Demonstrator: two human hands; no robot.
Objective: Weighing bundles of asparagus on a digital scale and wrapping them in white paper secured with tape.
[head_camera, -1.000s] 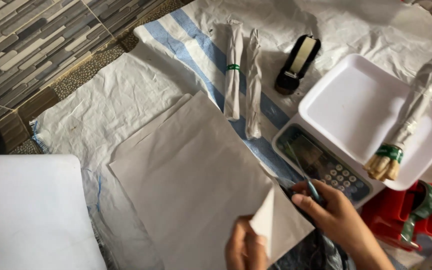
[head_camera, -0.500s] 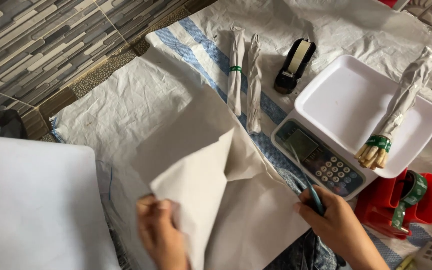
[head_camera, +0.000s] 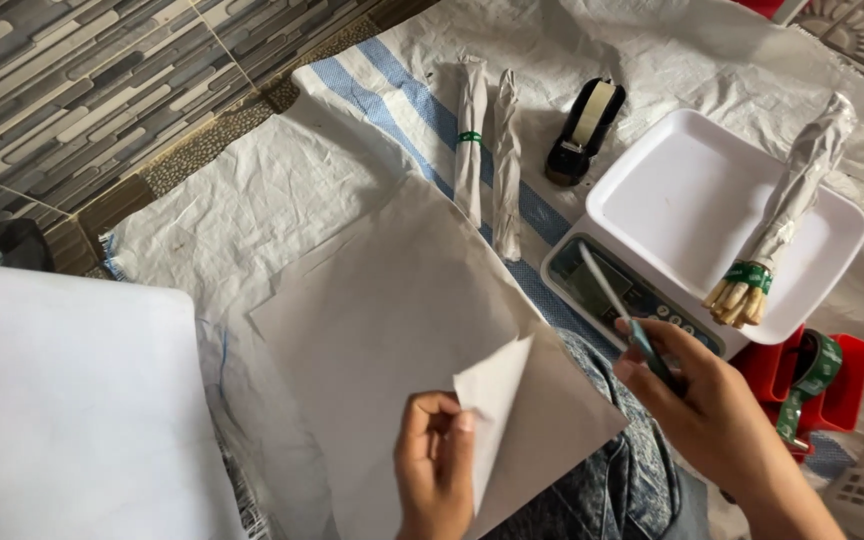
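Note:
My left hand (head_camera: 434, 462) pinches the lifted near corner of the top sheet of white paper (head_camera: 402, 330) that lies over my lap and the woven mat. My right hand (head_camera: 697, 400) is closed on a thin blade with a teal handle (head_camera: 624, 315), held beside the paper's right edge, in front of the scale. A paper-wrapped bundle with a green band (head_camera: 782, 220) lies on the scale's white tray (head_camera: 682, 200).
Two more paper-wrapped bundles (head_camera: 487, 150) lie on the striped white woven mat (head_camera: 252, 210). A black tape dispenser (head_camera: 582, 130) stands beside them. A red holder with green tape (head_camera: 812, 375) sits at right, a white board (head_camera: 62, 400) at left. Tiled floor is beyond.
The sheet that my left hand had lifted high has come back down; only its near corner stays raised. My right hand with the blade has stayed by the scale.

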